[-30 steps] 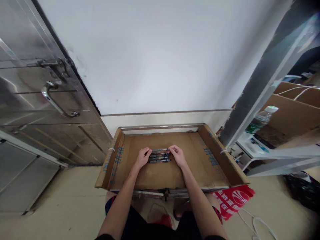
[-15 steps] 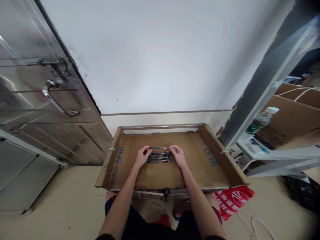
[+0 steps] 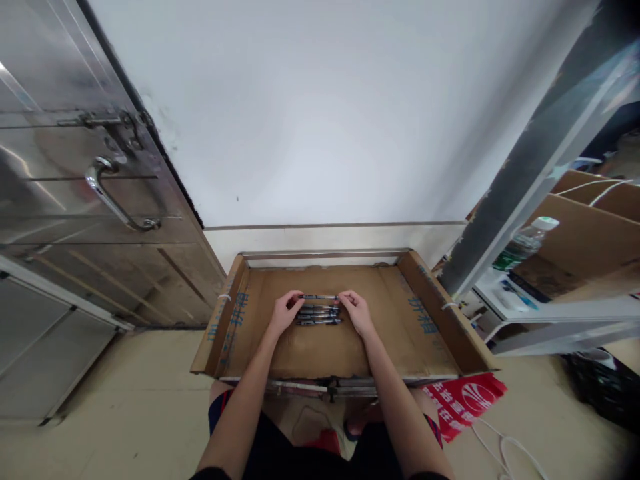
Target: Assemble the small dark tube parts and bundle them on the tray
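A dark and clear pen (image 3: pixel 320 297) lies crosswise between my two hands, above a group of pens. My left hand (image 3: pixel 287 311) pinches its left end with thumb and forefinger. At the other end, the fingertips of my right hand (image 3: pixel 356 311) are closed on it. Several similar pens (image 3: pixel 319 316) lie side by side, nearly parallel, on the brown cardboard (image 3: pixel 320 353) just below the held pen.
Raised cardboard walls (image 3: pixel 450 320) flank the work surface. Behind it stands a white wall (image 3: pixel 320 133), with a metal door (image 3: pixel 115 200) at the left. A plastic bottle (image 3: pixel 525 245) stands on a shelf at the right, near a cardboard box (image 3: pixel 590 240).
The view has shifted very slightly. Both hands and the pens keep nearly the same places.
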`<state>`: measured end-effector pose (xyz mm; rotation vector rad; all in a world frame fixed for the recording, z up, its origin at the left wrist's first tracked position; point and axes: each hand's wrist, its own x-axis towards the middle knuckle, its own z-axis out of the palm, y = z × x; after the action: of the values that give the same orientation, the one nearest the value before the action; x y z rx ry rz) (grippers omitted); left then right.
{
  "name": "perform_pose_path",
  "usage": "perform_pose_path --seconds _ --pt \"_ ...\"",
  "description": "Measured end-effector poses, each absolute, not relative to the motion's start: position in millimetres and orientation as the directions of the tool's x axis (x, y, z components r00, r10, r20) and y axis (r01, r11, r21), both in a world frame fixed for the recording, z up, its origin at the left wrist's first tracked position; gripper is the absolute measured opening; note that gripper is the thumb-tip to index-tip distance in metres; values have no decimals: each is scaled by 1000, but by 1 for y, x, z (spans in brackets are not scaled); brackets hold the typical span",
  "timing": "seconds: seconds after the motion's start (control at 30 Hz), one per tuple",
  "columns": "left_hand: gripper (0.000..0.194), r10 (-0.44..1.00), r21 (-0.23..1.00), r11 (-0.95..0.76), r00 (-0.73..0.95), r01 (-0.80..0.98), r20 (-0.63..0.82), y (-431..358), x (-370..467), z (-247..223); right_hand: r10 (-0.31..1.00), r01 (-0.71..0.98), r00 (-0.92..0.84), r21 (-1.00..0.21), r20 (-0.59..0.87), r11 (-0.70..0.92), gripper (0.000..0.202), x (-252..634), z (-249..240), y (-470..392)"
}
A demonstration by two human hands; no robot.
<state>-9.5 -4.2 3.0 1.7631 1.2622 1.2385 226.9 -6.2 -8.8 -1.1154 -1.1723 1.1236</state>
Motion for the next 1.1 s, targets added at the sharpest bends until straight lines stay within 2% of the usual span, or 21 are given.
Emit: perform_pose_path --seconds 0.37,0.47,0.67,0.8,1.03,1.1 --pt "24 939 873 -343 117 347 322 -3 -9 -1 993 -72 52 -991 108 111 30 227 -11 -5" --pt "29 943 867 -333 143 370 301 -4 -9 0 993 -68 60 -993 97 101 31 226 -10 -6" --pt "25 938 867 -347 124 359 324 -3 -10 1 993 -64 67 -993 98 103 34 226 -6 -7" --pt "33 941 853 -338 143 398 307 -3 -10 1 994 -62 67 -994 83 87 36 226 -6 -7" --pt "26 936 850 -352 143 391 321 -3 -10 0 993 -84 56 -990 105 109 31 227 -10 -6" --pt "31 941 851 -337 158 402 298 -3 -10 0 993 -89 52 -990 108 112 31 227 -9 -6"
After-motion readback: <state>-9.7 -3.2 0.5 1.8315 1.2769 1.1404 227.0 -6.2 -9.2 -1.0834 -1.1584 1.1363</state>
